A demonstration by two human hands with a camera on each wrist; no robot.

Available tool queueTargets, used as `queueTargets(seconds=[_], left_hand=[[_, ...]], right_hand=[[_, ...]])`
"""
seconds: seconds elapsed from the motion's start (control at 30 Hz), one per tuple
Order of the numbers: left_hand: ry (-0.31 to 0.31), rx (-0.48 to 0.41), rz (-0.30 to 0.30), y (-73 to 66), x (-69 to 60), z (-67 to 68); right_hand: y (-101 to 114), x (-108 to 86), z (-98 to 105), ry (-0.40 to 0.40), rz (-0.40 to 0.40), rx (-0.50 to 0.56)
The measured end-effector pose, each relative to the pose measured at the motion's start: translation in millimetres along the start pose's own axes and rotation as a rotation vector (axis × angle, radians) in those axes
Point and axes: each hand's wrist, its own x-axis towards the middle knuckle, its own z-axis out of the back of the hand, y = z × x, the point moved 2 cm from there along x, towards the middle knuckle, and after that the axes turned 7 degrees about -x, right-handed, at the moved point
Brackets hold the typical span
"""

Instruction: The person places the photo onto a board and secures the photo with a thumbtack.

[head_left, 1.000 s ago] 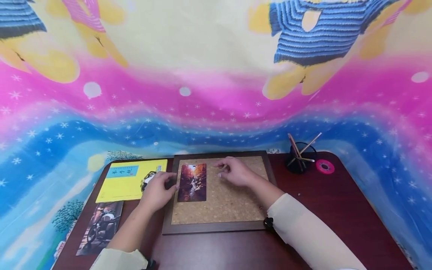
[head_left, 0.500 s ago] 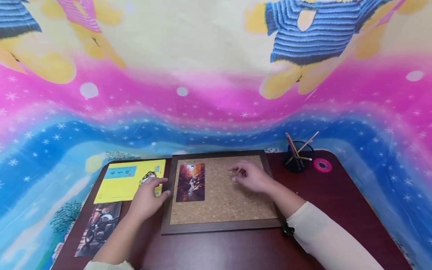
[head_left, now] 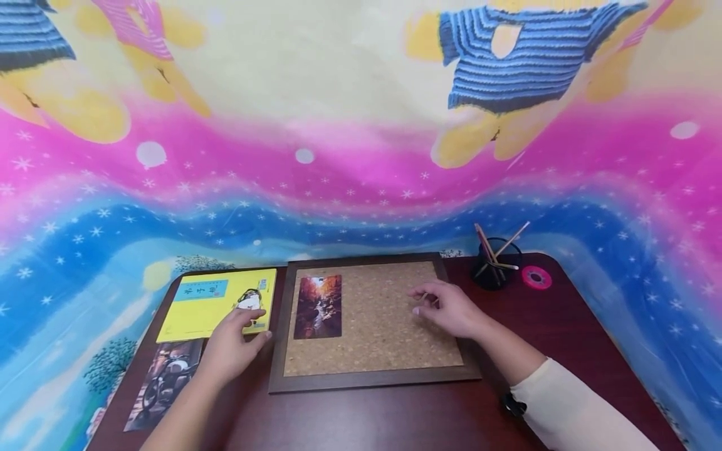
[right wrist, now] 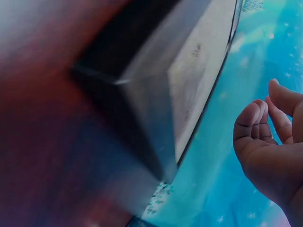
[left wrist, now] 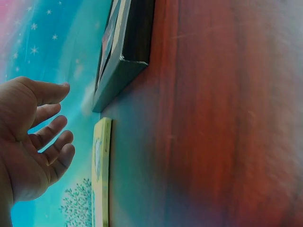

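Observation:
A framed cork board (head_left: 383, 351) lies on the dark red table. On its left part sits a picture (head_left: 318, 307) of a stream among orange trees, with a small dark spot at its top edge. My left hand (head_left: 234, 341) hovers near the lower right corner of a yellow book (head_left: 197, 316), its fingers loosely bent and holding nothing in the left wrist view. Over the right side of the board is my right hand (head_left: 451, 308), fingers loosely curled. No held thing shows in the right wrist view, where the hand (right wrist: 272, 142) is beside the board's frame.
A motorcycle picture (head_left: 166, 382) lies below the book at the table's left edge. At the back right stand a black mesh pen holder (head_left: 489, 269) with several pencils and a pink ring-shaped item (head_left: 536, 277). A printed cloth (head_left: 350, 125) hangs behind the table.
My right hand has moved right across the board, away from the stream picture. The left hand has drawn back left and down from the picture's edge toward the book.

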Motion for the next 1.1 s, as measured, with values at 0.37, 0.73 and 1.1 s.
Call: queueTargets(seconds=[0.37,0.73,1.1], left_hand=[[-0.002,0.018,0.060,21.9,-19.3,13.1],[0.004,0.043,0.139,49.5,-38.3,29.5],[-0.037,0.132,0.168,80.2,-51.0,49.0]], right_hand=[[-31.6,-38.3,11.9,-0.034,-0.069,-0.009],[-57.5,-71.5,34.0,-0.065,-0.167,-0.064],[-81.3,-92.1,46.6,-0.089,-0.201,-0.112]])
